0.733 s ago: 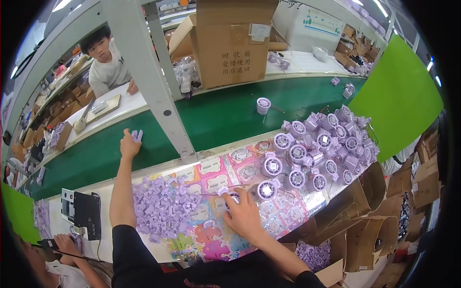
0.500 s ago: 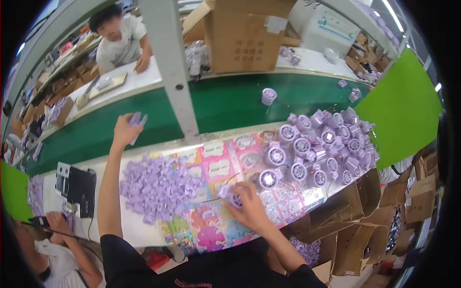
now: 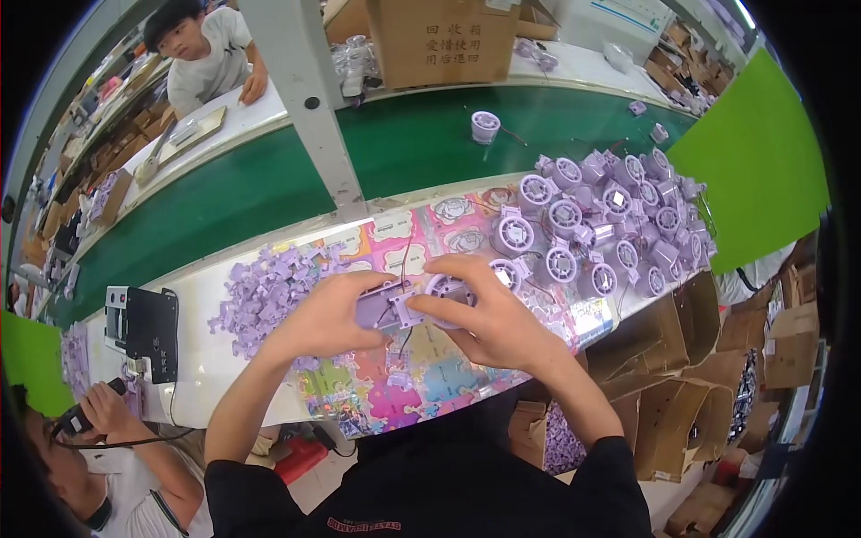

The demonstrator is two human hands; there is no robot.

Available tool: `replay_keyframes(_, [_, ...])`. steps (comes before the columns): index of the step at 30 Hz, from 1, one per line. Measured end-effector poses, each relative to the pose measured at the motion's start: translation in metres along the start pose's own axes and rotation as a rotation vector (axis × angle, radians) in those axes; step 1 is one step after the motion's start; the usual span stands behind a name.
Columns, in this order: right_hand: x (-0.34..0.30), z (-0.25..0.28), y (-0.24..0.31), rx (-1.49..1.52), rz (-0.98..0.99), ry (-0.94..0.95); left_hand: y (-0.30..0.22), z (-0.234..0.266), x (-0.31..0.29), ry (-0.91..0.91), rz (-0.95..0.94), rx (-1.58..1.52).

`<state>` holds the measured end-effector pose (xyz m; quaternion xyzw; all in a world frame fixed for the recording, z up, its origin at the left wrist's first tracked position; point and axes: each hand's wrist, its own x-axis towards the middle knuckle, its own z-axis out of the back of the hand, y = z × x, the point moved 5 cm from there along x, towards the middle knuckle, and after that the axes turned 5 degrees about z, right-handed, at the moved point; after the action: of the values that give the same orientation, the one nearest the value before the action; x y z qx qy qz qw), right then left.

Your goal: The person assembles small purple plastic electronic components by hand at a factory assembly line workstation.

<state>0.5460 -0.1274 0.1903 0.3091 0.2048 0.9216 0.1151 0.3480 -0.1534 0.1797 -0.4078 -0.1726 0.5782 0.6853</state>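
A white workbench (image 3: 202, 359) under colourful printed sheets runs beside a green conveyor belt (image 3: 269, 193). My left hand (image 3: 327, 314) grips a flat lilac plastic piece (image 3: 377, 307); my right hand (image 3: 484, 314) closes on a round lilac plastic fan housing (image 3: 446, 289), held together above the sheets. I judge much is left: a pile of loose lilac clips (image 3: 265, 296) waits left, ribbed glossy fan housings (image 3: 601, 220) heap right.

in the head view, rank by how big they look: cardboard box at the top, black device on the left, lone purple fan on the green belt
1. cardboard box, cut off by the frame's top edge
2. black device
3. lone purple fan
The box and the fan sit farther from the camera, so true sizes may differ.
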Motion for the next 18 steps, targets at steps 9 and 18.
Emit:
replay_keyframes(9, [-0.015,-0.004,0.006,-0.054,-0.055,0.023,-0.025,-0.015,-0.002,-0.121,-0.157,0.135])
replay_keyframes(18, [-0.008,0.002,0.022,-0.086,-0.029,-0.065,-0.018,-0.007,-0.005,-0.082,0.022,-0.074])
